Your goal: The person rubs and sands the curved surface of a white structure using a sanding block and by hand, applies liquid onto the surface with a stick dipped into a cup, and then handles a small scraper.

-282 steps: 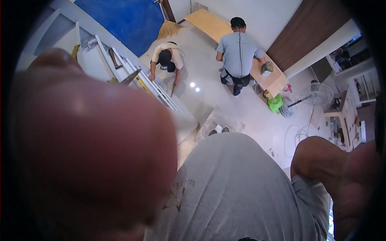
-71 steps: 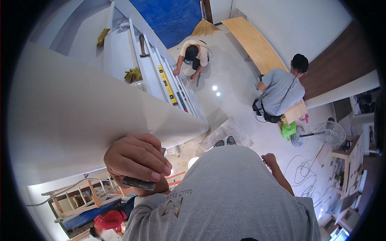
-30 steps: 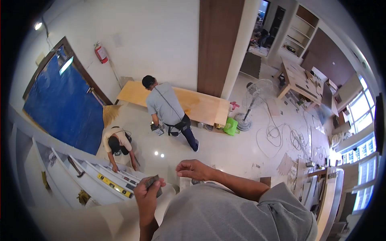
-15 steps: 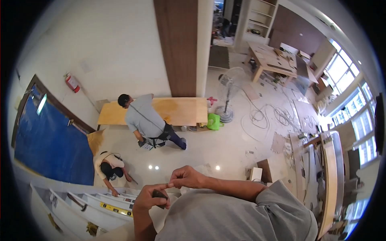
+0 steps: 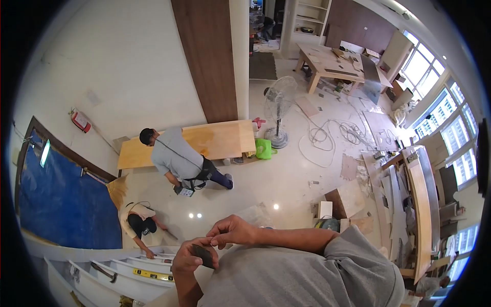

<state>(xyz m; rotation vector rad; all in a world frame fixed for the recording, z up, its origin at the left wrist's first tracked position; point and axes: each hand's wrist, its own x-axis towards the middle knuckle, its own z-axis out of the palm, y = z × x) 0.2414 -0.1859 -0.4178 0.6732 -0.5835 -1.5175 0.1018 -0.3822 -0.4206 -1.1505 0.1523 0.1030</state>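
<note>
My left hand [image 5: 192,258] is closed around a small dark flat piece [image 5: 204,256], which sticks out between the thumb and fingers. Just to its upper right, my right hand [image 5: 234,231] has thumb and fingers pinched together near the left fingertips. Whatever lies in that pinch is too small to make out. Both hands are held in front of my grey shirt [image 5: 286,273].
White shelving [image 5: 117,256] at lower left bears a yellow level [image 5: 152,274] and a hammer [image 5: 104,272]. A crouching person [image 5: 138,220] reaches to it. Another person [image 5: 179,156] bends by a wooden bench [image 5: 217,140]. A fan [image 5: 279,110] and cables [image 5: 322,138] stand beyond.
The view has shifted, so the room appears moved to the left. The dark piece in my left hand shows more of its flat face. My right hand stays pinched close by.
</note>
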